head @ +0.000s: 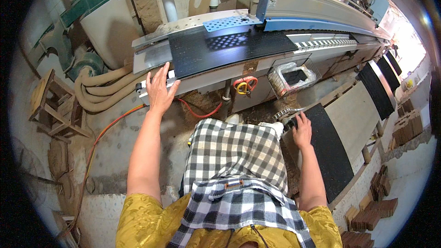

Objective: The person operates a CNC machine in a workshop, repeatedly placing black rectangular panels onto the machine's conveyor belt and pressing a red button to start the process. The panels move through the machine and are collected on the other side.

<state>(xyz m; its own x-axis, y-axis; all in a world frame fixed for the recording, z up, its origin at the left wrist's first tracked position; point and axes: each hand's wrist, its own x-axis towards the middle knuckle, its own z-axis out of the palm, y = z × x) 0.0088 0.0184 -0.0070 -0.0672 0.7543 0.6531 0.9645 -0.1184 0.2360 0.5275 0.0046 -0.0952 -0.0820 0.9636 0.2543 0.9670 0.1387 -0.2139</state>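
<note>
A black panel (213, 50) lies flat on the bed of a long woodworking machine (320, 5), partly under a blue perforated plate (231, 22). My left hand (160, 89), fingers spread and holding nothing, is at the left end of the bed beside the panel's near left corner; whether it touches is unclear. My right hand (303, 129) is at the near left edge of another black panel (327, 151), which lies on a low rack to my right. Its fingers are apart; whether they touch that panel cannot be told.
Scissors with red and yellow handles (245, 85) hang on the machine's front, beside a wire basket (294, 75) with a plastic bag. Ribbed hoses (103, 89) and a wooden stool (55, 106) are at the left. More black panels (377, 89) and brown board stacks (375, 213) are at the right.
</note>
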